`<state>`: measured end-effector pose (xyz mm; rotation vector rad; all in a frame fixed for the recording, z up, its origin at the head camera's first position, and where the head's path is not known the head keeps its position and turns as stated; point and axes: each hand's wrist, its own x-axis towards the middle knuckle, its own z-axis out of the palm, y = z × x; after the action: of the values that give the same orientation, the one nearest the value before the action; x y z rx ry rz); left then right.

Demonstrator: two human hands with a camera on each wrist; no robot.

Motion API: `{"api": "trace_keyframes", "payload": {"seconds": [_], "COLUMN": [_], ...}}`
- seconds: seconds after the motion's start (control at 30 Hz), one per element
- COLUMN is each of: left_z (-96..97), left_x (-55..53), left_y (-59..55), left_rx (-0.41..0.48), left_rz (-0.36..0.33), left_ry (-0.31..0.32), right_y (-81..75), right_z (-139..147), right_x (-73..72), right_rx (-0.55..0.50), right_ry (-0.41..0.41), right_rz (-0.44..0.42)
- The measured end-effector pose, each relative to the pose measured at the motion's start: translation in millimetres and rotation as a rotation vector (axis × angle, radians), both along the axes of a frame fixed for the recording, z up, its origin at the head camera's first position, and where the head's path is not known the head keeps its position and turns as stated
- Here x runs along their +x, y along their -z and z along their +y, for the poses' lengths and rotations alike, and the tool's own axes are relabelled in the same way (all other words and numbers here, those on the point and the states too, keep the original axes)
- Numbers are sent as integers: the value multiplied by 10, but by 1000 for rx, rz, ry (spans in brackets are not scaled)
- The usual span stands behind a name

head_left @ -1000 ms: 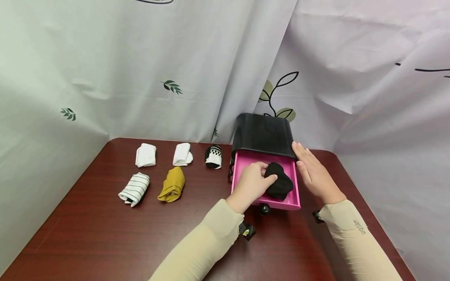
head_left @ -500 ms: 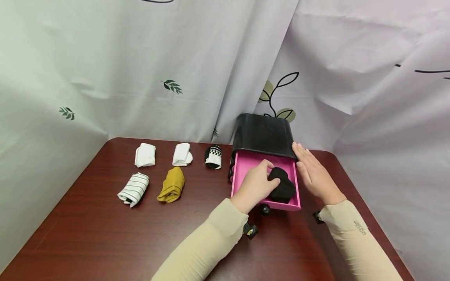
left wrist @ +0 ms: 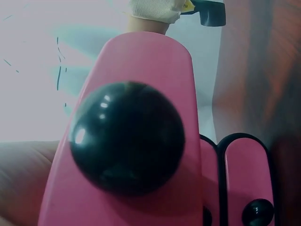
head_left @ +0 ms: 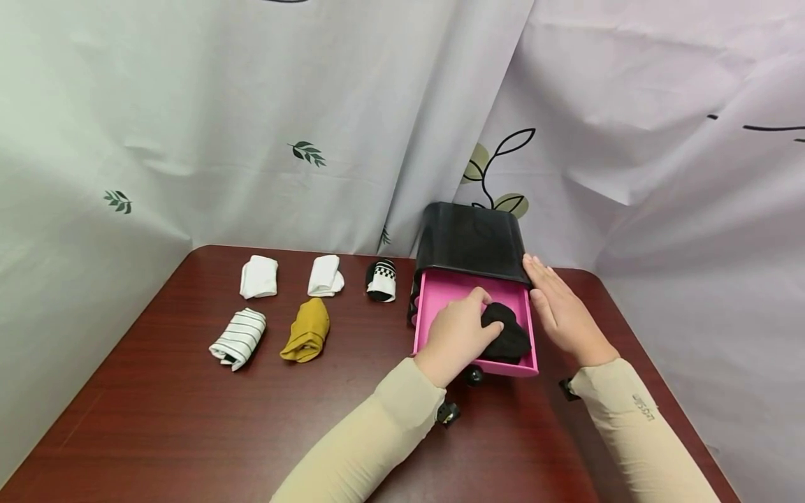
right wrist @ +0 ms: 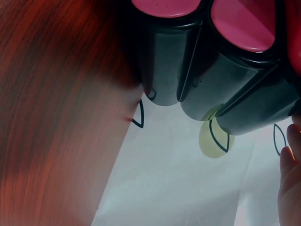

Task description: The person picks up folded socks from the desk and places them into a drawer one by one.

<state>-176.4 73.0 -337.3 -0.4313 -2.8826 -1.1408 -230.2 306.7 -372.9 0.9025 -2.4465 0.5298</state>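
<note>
In the head view my left hand [head_left: 455, 332] reaches into the pulled-out pink drawer [head_left: 434, 290]. Its thumb and fingers pinch the left side of a folded black sock [head_left: 508, 335], which lies toward the drawer's front right corner. The fingers' inner side is partly hidden. My right hand [head_left: 562, 314] rests with straight fingers along the right side of the black cabinet [head_left: 472, 237]. In the left wrist view the drawer's round black knob [left wrist: 128, 138] fills the middle. In the right wrist view, right-hand fingers [right wrist: 290, 174] show at the edge beside the cabinet's rounded black housings [right wrist: 225, 87].
Left of the cabinet on the brown table [head_left: 239, 426] lie two white folded socks [head_left: 259, 277] [head_left: 324, 276], a black-and-white checked one [head_left: 381, 280], a striped one [head_left: 239, 338] and a mustard one [head_left: 306, 330]. A white patterned curtain [head_left: 251, 140] hangs behind.
The black sock has shifted a little right and toward the drawer's front, and my left hand has moved right with it. My right hand stays at the cabinet's side.
</note>
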Motion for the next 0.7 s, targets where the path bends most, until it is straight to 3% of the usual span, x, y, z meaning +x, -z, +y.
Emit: {"api": "trace_keyframes", "payload": {"seconds": [0.13,0.43,0.7], "left_z": [-42,-191,-509], "left_x": [14,106,190], "left_y": [-11,-29,-103], "left_rx": [-5,20,125], "left_rz": [26,153,283], "left_ry": [1,3,-73], "right_y": [-2,2,13], "right_z": [-1,1,-3], "right_x": [3,9,-10], "right_rx": [-2,6,4], "right_ry": [-1,6,0], "right_rz": [1,-3,-2]}}
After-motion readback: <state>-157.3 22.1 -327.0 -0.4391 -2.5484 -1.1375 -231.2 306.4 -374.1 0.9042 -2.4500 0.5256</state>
